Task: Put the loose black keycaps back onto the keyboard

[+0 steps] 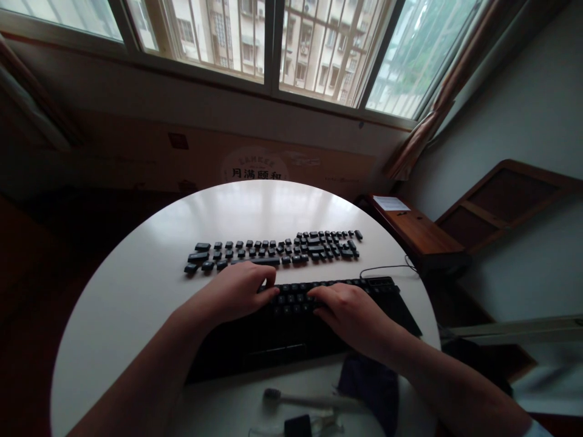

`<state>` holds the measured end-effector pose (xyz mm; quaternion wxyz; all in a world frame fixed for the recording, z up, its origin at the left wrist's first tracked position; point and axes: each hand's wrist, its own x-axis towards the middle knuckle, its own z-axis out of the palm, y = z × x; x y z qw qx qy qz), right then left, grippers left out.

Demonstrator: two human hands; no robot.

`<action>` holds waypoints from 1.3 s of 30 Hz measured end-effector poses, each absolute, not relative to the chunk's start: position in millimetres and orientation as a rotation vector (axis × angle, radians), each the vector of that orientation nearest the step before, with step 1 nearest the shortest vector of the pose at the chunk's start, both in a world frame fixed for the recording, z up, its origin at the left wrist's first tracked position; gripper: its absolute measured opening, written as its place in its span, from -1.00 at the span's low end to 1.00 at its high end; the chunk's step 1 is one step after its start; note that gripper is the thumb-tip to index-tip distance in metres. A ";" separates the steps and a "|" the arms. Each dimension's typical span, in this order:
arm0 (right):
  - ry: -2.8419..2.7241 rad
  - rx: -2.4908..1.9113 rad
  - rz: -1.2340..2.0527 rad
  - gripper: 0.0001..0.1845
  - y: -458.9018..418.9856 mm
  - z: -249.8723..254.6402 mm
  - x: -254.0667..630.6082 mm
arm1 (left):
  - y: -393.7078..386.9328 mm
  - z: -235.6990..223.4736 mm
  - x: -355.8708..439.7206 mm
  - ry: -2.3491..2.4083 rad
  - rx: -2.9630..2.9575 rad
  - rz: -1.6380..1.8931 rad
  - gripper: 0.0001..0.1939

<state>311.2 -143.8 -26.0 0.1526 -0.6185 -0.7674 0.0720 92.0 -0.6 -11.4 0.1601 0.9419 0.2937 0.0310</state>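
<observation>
A black keyboard [291, 331] lies on the round white table [136, 291], some of its keys in place along the top rows. Several loose black keycaps [273, 250] are laid out in rows on the table just beyond it. My left hand [237, 291] rests on the keyboard's upper left part, fingers curled and pressed together at the keys. My right hand [350, 315] lies over the middle right of the keyboard, fingers bent down onto the keys. What the fingertips pinch, if anything, is hidden.
A toothbrush-like brush [314, 399], a dark cloth [368, 382] and a small dark object [298, 425] lie at the table's near edge. The keyboard's cable [387, 268] runs off to the right. A wooden side table with a paper [410, 224] stands right, windows behind.
</observation>
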 end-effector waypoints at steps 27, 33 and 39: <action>-2.376 -1.689 0.334 -0.78 -125.2 15.4 332.1 | -13.0 -3.5 99.3 0.778 2.720 0.082 -0.83; -2.131 -1.792 0.159 -0.83 -12.2 26.6 366.0 | -10.6 -4.1 97.6 0.781 2.715 0.083 -0.83; -2.204 -1.890 0.336 -0.82 60.5 -1.1 373.2 | -8.0 -9.4 94.9 0.758 2.715 0.123 -0.84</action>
